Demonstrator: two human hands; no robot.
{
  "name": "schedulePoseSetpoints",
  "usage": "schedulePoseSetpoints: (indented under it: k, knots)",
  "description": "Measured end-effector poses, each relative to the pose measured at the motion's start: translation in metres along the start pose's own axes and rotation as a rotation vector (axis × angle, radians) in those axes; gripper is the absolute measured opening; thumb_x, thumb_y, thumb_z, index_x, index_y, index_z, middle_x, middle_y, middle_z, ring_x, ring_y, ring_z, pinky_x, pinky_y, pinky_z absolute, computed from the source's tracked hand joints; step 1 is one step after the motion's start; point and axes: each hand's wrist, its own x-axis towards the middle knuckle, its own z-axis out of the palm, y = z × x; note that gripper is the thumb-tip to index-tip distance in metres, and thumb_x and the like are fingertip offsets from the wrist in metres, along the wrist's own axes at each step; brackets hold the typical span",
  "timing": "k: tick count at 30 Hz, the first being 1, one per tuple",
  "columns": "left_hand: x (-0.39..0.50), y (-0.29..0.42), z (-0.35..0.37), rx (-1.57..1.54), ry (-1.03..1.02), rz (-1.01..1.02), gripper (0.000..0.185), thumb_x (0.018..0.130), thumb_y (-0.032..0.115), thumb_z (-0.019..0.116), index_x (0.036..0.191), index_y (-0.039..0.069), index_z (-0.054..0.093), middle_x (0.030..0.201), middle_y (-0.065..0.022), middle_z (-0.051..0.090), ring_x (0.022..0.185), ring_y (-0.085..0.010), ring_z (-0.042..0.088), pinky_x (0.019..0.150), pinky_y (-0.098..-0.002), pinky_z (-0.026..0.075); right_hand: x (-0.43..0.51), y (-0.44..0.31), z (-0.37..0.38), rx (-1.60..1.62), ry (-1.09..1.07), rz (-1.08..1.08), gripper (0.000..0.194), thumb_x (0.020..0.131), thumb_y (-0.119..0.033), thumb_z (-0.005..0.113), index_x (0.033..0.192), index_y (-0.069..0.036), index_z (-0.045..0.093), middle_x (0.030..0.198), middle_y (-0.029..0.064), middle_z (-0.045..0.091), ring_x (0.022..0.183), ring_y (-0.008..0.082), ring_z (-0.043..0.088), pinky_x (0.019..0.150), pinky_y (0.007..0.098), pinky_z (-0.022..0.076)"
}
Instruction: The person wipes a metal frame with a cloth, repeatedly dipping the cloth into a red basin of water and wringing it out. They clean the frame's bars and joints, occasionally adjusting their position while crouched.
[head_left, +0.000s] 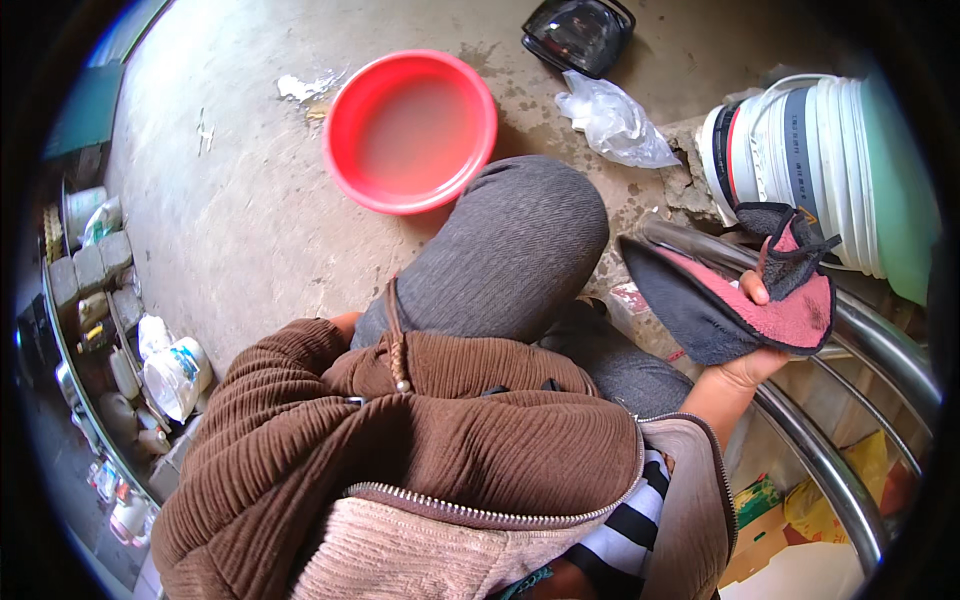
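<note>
My right hand (756, 362) grips a folded cloth (795, 304), pink on one face and dark grey on the other, with dark edging. The cloth is bunched at its top, where a fingertip presses on the pink face. It is held beside a bent stainless-steel tube frame (885, 330). Only a little of my left hand (345, 324) shows, between the brown sleeve and my grey trouser leg (495, 255); its fingers are hidden. Beyond my knee stands a red plastic basin (334, 142) holding cloudy water.
Several stacked white buckets (761, 150) lie on the right, near a clear plastic bag (619, 127) and a dark glossy container (581, 34). At the left are grey blocks (90, 266) and a white bucket (176, 375). Cardboard (757, 547) and a yellow bag (825, 502) lie lower right.
</note>
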Motion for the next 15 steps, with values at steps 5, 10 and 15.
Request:
schedulePoseSetpoints:
  k: [5,10,15]
  knots:
    - [0.026,0.036,0.012,0.051,-0.068,0.027,0.046,0.102,0.038,0.044,0.133,0.005,0.054,0.111,-0.0168,0.066,0.108,-0.0285,0.061,0.097,-0.0423,0.045,-0.001,-0.03,-0.041,-0.308,0.044,0.037,0.053,0.085,-0.036,0.07,0.125,-0.004,0.054,0.112,0.0132,0.057,0.088,0.0256,0.056,0.079,0.0386,0.0513]
    - [0.044,0.074,0.006,0.065,-0.09,0.001,0.048,0.102,0.041,0.044,0.134,0.006,0.053,0.114,-0.0168,0.065,0.109,-0.0301,0.061,0.099,-0.0445,0.044,0.062,-0.028,0.025,-1.529,-0.058,-0.17,0.034,0.073,-0.008,0.078,0.101,-0.002,0.059,0.091,0.0096,0.061,0.084,0.0233,0.061,0.087,0.0388,0.0499]
    - [0.045,0.089,-0.016,0.06,-0.13,-0.026,0.049,0.102,0.043,0.043,0.135,0.008,0.052,0.116,-0.0169,0.065,0.111,-0.0318,0.061,0.1,-0.0467,0.043,0.061,-0.031,0.031,-1.047,0.188,-0.036,0.026,0.082,0.002,0.064,0.106,0.0,0.054,0.073,0.0061,0.057,0.069,0.021,0.06,0.081,0.0352,0.0514]
